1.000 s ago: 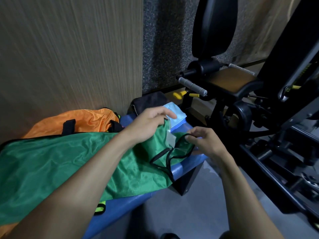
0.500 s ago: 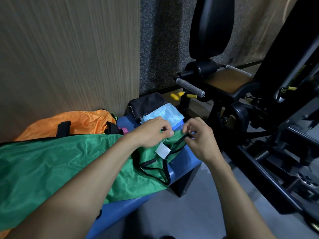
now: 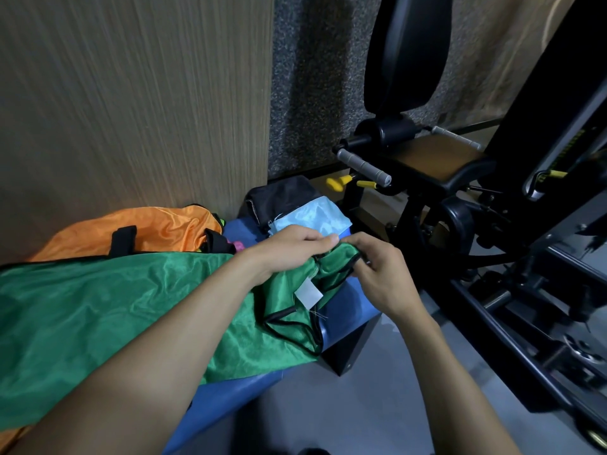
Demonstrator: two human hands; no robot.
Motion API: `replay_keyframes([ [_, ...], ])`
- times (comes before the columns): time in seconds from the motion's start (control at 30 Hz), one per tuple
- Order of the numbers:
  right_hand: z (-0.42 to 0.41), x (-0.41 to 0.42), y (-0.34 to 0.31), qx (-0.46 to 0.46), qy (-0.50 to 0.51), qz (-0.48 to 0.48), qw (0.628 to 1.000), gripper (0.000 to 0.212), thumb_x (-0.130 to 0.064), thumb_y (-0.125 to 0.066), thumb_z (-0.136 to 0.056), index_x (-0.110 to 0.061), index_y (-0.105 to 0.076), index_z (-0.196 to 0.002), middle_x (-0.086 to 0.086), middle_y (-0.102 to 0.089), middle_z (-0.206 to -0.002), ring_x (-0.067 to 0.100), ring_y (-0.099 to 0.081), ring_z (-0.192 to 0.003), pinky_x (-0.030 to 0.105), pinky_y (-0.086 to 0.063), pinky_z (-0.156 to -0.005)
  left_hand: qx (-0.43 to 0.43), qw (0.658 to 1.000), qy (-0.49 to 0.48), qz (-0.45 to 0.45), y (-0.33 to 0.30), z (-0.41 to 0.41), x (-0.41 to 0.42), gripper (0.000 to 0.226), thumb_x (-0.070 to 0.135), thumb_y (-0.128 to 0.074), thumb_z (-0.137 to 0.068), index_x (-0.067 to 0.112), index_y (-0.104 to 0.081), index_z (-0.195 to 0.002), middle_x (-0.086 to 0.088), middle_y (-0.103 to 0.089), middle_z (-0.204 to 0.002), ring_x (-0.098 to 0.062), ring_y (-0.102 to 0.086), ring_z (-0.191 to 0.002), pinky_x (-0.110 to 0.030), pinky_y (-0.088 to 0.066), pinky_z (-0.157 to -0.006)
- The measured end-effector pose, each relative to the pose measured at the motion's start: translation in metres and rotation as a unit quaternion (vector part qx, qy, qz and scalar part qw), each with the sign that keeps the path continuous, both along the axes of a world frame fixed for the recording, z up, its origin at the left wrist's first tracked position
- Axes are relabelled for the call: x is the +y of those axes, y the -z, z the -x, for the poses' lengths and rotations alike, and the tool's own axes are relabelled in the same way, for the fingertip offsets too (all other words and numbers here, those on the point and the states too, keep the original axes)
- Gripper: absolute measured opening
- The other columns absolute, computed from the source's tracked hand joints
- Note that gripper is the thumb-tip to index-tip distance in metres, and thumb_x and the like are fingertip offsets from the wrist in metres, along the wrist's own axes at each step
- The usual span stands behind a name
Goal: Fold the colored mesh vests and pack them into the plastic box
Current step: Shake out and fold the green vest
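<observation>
A green mesh vest with black trim lies spread across a blue padded bench. My left hand pinches its shoulder end from the left, and my right hand pinches the black-edged strap from the right, the two hands nearly touching. A white label hangs below them. An orange vest lies behind the green one against the wall. A light blue vest and a black one lie folded at the bench's far end. No plastic box is in view.
A wood-panelled wall runs along the bench's far side. A black gym machine with a padded seat, back pad and grey handle stands close on the right. Grey floor lies between bench and machine.
Both hands have come together at the vest's shoulder end, lifting and bunching it so the white label hangs free. The right hand moved up and left from the loose strap.
</observation>
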State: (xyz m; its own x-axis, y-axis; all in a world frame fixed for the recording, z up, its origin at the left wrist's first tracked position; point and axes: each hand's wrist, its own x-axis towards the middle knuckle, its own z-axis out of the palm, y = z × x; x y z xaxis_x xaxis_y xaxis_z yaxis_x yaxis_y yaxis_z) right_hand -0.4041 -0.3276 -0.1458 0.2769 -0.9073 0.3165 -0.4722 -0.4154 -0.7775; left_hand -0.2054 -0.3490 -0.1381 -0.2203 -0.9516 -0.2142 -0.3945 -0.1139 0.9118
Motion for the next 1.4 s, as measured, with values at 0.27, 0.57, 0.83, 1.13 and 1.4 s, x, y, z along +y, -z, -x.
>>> replay_keyframes([
  [0.27,0.019,0.005,0.0,0.051,-0.004,-0.027,0.998,0.029,0.002,-0.062,-0.087,-0.024,-0.071,-0.097,-0.01,-0.076,-0.09,0.008,-0.072,-0.088,0.045,-0.056,-0.085,0.014,0.982,-0.108,0.153,-0.015,0.008,-0.009,0.026,0.041,-0.076,-0.09,0.018,-0.075,-0.078,0.008,-0.066,-0.078,-0.004,-0.059,-0.077,-0.017,-0.045,-0.074],
  [0.57,0.002,0.007,-0.02,-0.12,-0.012,-0.245,0.962,0.032,-0.051,-0.06,-0.091,-0.025,-0.076,-0.101,-0.007,-0.077,-0.102,0.006,-0.069,-0.1,0.036,-0.052,-0.095,-0.023,0.984,-0.05,0.169,-0.025,0.022,-0.007,0.026,0.044,-0.075,-0.09,0.027,-0.074,-0.07,0.002,-0.068,-0.077,-0.005,-0.057,-0.076,-0.027,-0.046,-0.078],
  [0.83,-0.009,0.0,-0.009,-0.029,0.121,-0.132,0.983,0.04,-0.028,-0.061,-0.096,-0.001,-0.049,-0.069,0.003,-0.041,-0.053,0.014,-0.037,-0.051,0.033,-0.03,-0.052,-0.104,0.986,-0.017,0.129,-0.036,0.006,0.003,0.023,0.02,-0.063,-0.095,0.023,-0.064,-0.118,0.005,-0.068,-0.114,-0.004,-0.061,-0.088,-0.018,-0.046,-0.074],
  [1.13,-0.014,0.001,-0.012,-0.084,0.11,-0.171,0.976,0.035,-0.023,-0.046,-0.101,-0.006,-0.035,-0.072,-0.009,-0.028,-0.056,0.015,-0.028,-0.06,0.035,-0.026,-0.06,-0.419,0.9,0.013,0.121,-0.038,0.006,0.006,0.041,0.018,-0.062,-0.095,0.01,-0.055,-0.134,-0.008,-0.057,-0.132,-0.029,-0.059,-0.119,-0.041,-0.053,-0.097],
  [1.4,-0.01,-0.004,-0.003,-0.17,0.07,-0.192,0.964,0.043,-0.037,-0.059,-0.097,0.005,-0.062,-0.089,0.014,-0.056,-0.076,0.024,-0.051,-0.073,0.043,-0.044,-0.072,-0.335,0.927,0.036,0.164,-0.06,-0.007,0.019,0.015,0.022,-0.078,-0.088,0.026,-0.077,-0.102,0.001,-0.073,-0.113,-0.017,-0.066,-0.109,-0.026,-0.05,-0.09],
])
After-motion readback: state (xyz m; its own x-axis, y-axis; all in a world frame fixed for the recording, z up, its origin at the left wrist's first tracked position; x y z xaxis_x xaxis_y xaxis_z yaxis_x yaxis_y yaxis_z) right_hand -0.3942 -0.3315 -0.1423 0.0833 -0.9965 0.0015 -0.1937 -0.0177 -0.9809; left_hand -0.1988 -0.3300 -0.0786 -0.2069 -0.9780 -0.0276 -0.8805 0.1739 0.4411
